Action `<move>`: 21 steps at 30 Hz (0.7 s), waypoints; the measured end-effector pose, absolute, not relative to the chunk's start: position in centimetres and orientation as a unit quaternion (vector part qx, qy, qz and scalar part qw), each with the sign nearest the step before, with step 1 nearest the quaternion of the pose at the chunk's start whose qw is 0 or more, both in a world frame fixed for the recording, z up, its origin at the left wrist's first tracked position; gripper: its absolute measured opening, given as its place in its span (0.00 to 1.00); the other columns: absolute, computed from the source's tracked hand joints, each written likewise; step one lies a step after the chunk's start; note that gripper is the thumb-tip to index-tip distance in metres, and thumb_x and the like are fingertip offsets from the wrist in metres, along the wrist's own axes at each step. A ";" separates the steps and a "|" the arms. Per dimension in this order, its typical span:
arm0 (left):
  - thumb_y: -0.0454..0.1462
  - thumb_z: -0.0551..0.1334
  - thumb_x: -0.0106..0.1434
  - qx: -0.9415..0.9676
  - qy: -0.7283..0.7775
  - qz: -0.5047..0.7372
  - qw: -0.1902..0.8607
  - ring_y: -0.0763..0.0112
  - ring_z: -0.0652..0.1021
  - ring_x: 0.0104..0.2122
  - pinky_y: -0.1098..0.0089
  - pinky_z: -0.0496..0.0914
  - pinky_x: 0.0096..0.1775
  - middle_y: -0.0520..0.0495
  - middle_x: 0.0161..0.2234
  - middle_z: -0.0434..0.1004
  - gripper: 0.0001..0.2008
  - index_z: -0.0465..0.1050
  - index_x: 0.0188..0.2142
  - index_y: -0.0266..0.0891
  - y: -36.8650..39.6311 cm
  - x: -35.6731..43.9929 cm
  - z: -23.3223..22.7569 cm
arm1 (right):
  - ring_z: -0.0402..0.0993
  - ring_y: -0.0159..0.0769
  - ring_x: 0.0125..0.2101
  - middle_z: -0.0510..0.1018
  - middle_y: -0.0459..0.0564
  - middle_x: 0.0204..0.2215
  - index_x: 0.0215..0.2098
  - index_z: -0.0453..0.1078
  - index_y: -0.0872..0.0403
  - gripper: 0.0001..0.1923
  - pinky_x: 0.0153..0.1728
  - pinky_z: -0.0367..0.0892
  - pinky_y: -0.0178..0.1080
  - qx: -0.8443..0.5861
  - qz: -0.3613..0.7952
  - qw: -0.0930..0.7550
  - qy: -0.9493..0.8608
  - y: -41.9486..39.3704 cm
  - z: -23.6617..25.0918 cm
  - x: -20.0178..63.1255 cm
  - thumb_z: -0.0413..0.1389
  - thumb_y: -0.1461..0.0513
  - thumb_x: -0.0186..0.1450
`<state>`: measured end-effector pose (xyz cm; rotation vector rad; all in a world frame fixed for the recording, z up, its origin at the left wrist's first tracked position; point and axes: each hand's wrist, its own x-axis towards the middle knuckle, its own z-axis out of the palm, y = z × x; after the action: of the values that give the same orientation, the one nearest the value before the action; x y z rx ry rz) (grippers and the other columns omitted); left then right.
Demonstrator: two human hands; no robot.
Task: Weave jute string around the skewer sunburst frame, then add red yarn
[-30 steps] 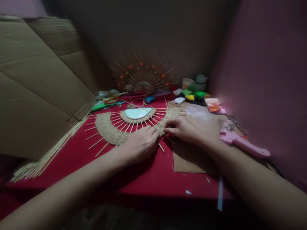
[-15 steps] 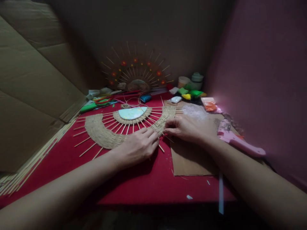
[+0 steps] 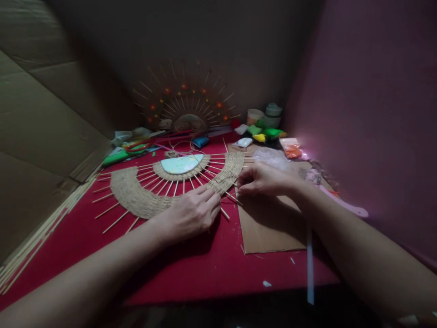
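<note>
A half-round woven fan (image 3: 127, 193) lies on the red cloth, thin sticks radiating through its twine bands and past the outer edge. At its centre is a pale blue half-disc (image 3: 182, 164). My left hand (image 3: 194, 210) rests over the fan's near right edge, fingers curled and closed on the woven band. Just off the band's right side, my right hand (image 3: 264, 180) is closed in a pinch beside the stick ends. Whatever lies between those fingertips is too small to make out. A loose loop of twine (image 3: 177, 145) sits behind the half-disc.
Under my right hand lies a cardboard sheet (image 3: 273, 228). A pink-handled tool (image 3: 344, 205) is partly behind my right forearm. Colourful clay packets (image 3: 271, 132), orange-handled scissors (image 3: 136, 146) and a flower-decorated fan (image 3: 189, 120) stand or lie at the back. Long sticks (image 3: 41, 232) line the left.
My right hand has drawn slightly right, away from the woven band, still pinched. My left hand keeps its place on the fan. The whole view has shifted a little.
</note>
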<state>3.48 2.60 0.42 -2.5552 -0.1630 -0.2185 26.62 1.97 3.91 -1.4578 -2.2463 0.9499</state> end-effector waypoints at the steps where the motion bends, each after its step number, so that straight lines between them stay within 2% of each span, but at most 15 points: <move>1: 0.30 0.51 0.65 -0.954 -0.060 -0.083 0.283 0.66 0.71 0.32 0.63 0.65 0.34 0.44 0.32 0.71 0.11 0.70 0.33 0.32 2.6 3.4 0.5 | 0.64 0.27 0.22 0.71 0.44 0.20 0.26 0.71 0.56 0.04 0.23 0.57 0.31 -0.506 0.315 0.151 -0.789 2.1 4.2 27.0 0.55 0.64 0.56; 4: 0.30 0.51 0.65 -0.954 -0.065 -0.081 0.281 0.66 0.71 0.32 0.64 0.66 0.35 0.44 0.32 0.71 0.10 0.71 0.35 0.32 2.6 3.0 0.6 | 0.65 0.28 0.23 0.72 0.45 0.21 0.26 0.72 0.56 0.04 0.24 0.58 0.31 -0.506 0.303 0.131 -0.797 2.2 4.9 27.8 0.55 0.65 0.55; 8: 0.30 0.52 0.64 -0.954 -0.076 -0.088 0.278 0.66 0.71 0.33 0.64 0.67 0.36 0.44 0.32 0.71 0.09 0.71 0.34 0.32 2.5 2.5 0.7 | 0.67 0.29 0.22 0.73 0.45 0.21 0.26 0.72 0.55 0.04 0.22 0.59 0.32 -0.514 0.354 0.065 -0.779 2.1 5.3 28.0 0.54 0.65 0.55; 13: 0.30 0.52 0.65 -0.952 -0.082 -0.105 0.275 0.67 0.70 0.30 0.64 0.66 0.34 0.45 0.30 0.70 0.09 0.70 0.32 0.33 2.5 1.9 0.6 | 0.66 0.29 0.22 0.72 0.45 0.19 0.23 0.71 0.56 0.04 0.22 0.59 0.32 -0.530 0.302 0.095 -0.787 2.2 4.7 27.6 0.54 0.67 0.54; 15: 0.31 0.51 0.65 -0.952 -0.087 -0.107 0.272 0.67 0.70 0.31 0.65 0.66 0.33 0.45 0.31 0.70 0.09 0.70 0.33 0.33 2.5 1.8 0.5 | 0.66 0.29 0.21 0.72 0.45 0.18 0.24 0.71 0.56 0.04 0.21 0.59 0.31 -0.533 0.316 0.095 -0.779 2.1 4.6 27.4 0.54 0.67 0.54; 21: 0.31 0.51 0.65 -0.960 -0.108 -0.103 0.235 0.66 0.70 0.32 0.64 0.66 0.34 0.44 0.32 0.70 0.09 0.70 0.35 0.33 2.5 1.7 0.6 | 0.65 0.28 0.19 0.71 0.44 0.17 0.24 0.71 0.55 0.04 0.20 0.58 0.31 -0.526 0.341 0.031 -0.779 1.8 4.5 27.1 0.54 0.66 0.54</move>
<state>1.66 2.54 0.64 -2.6360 -0.2969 -0.2836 27.06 1.76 4.53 -1.6211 -2.3996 1.0500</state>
